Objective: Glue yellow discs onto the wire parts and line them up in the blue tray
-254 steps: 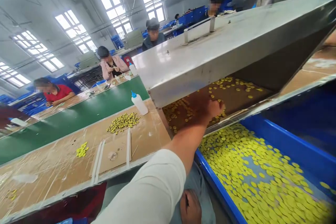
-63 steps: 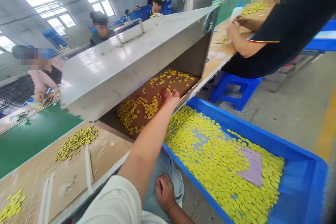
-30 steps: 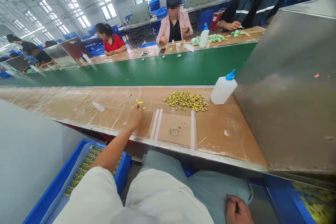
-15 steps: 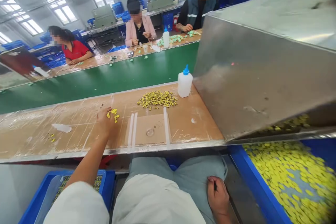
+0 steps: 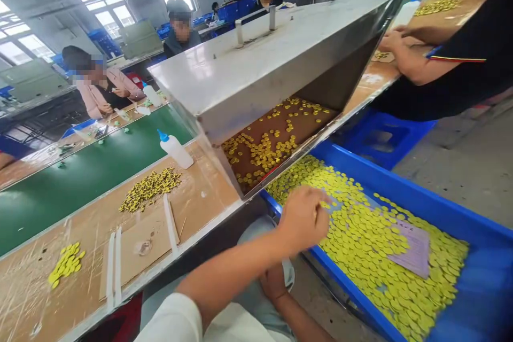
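Note:
My left hand (image 5: 304,219) reaches across my body, above the near end of a blue tray (image 5: 452,208) filled with small yellow discs (image 5: 360,246). Its fingers are bent and blurred at the tips, so whether anything is in them is unclear. Down on my lap rests my right hand (image 5: 276,280), loosely closed, partly covered by my left forearm. A small heap of yellow discs (image 5: 68,263) lies on the workbench (image 5: 88,246) at the left. Farther back is a larger pile of yellow and dark pieces (image 5: 152,188).
A metal hood (image 5: 256,69) stands over the bench with scattered discs (image 5: 272,149) under it. Beside it are a white bottle with a blue cap (image 5: 176,150) and a taped cardboard sheet (image 5: 140,246). A green conveyor (image 5: 96,165) runs behind. A co-worker's arm (image 5: 425,64) is at the right.
My left hand has moved from the small disc heap on the bench over to the tray at right. The view has turned right. My right hand stays on my lap.

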### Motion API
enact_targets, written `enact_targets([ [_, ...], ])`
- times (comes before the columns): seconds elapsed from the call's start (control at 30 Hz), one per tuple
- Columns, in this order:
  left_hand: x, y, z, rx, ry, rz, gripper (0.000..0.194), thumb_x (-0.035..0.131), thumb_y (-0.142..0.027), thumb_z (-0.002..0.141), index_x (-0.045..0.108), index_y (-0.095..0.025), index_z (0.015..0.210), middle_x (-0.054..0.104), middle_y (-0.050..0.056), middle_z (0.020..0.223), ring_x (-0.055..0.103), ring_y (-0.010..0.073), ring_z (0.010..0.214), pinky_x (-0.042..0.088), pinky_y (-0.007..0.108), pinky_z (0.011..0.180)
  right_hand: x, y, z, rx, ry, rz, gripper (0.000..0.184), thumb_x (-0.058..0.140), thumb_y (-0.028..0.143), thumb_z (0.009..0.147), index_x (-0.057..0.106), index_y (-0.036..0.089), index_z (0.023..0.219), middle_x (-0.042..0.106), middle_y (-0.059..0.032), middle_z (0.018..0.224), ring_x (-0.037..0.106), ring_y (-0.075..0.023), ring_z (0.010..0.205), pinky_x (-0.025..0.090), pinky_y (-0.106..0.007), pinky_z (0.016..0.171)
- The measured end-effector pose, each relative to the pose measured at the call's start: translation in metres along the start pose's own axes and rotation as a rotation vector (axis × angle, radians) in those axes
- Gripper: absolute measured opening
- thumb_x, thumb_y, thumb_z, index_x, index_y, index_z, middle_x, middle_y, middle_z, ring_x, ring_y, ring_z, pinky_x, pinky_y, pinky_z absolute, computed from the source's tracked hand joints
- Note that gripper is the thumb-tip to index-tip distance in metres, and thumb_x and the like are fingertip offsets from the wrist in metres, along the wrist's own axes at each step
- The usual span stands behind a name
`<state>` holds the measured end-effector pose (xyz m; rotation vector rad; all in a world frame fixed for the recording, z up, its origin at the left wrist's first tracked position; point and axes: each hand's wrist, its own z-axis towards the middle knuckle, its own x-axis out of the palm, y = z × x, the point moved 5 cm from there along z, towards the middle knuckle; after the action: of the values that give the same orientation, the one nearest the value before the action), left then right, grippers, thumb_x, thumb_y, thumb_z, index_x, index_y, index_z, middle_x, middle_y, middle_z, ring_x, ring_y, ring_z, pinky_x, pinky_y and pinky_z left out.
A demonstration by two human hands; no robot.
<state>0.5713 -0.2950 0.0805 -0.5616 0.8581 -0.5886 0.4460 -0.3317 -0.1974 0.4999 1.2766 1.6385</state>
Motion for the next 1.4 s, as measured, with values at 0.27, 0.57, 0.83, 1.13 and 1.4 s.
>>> enact_targets([
  [0.27,0.013,0.114,0.158,-0.520,-0.174,0.550,0.028,0.060,-0.011,0.083,0.070,-0.018,0.107,0.068,0.012,0.121,0.060,0.0261,0.121,0.044,0.038,0.108,-0.023,0.014,0.005,-0.040,-0.044,-0.017,0.019,0.047,0.018,0.096,0.052,0.023,0.079,0.056,0.0002,0.072,0.055,-0.0204,0.069,0.044,-0.033,0.065],
  [0.57,-0.064,0.204,0.124,-1.121,-0.489,0.829,0.064,0.050,-0.030,0.092,0.045,0.009,0.142,0.043,0.040,0.148,0.034,0.0484,0.147,0.030,0.062,0.116,-0.035,0.009,0.010,-0.034,-0.038,0.036,0.015,0.046,0.019,0.095,0.050,0.026,0.082,0.057,-0.0003,0.072,0.057,-0.0234,0.067,0.047,-0.035,0.063],
  [0.83,-0.059,0.231,0.121,-1.298,-0.471,0.859,0.075,0.053,-0.044,0.091,0.043,0.008,0.144,0.041,0.039,0.150,0.032,0.0478,0.148,0.030,0.061,0.117,-0.031,0.004,0.014,-0.023,-0.002,0.062,0.017,0.044,0.021,0.097,0.050,0.027,0.081,0.057,-0.0007,0.072,0.059,-0.0246,0.066,0.049,-0.037,0.061],
  [1.13,-0.079,0.234,0.110,-1.313,-0.481,0.896,0.075,0.057,-0.045,0.091,0.042,0.003,0.147,0.041,0.036,0.152,0.036,0.0481,0.145,0.033,0.063,0.114,-0.030,0.004,0.012,-0.024,-0.030,0.057,0.015,0.045,0.022,0.095,0.051,0.028,0.083,0.057,-0.0014,0.071,0.058,-0.0260,0.065,0.048,-0.039,0.060],
  [1.4,-0.077,0.239,0.115,-1.236,-0.422,0.946,0.050,0.059,-0.046,0.097,0.056,-0.015,0.136,0.053,0.017,0.146,0.050,0.0343,0.135,0.039,0.059,0.112,-0.032,0.005,0.013,-0.011,-0.035,0.071,0.015,0.045,0.024,0.095,0.050,0.029,0.082,0.056,-0.0011,0.070,0.059,-0.0271,0.064,0.050,-0.041,0.058],
])
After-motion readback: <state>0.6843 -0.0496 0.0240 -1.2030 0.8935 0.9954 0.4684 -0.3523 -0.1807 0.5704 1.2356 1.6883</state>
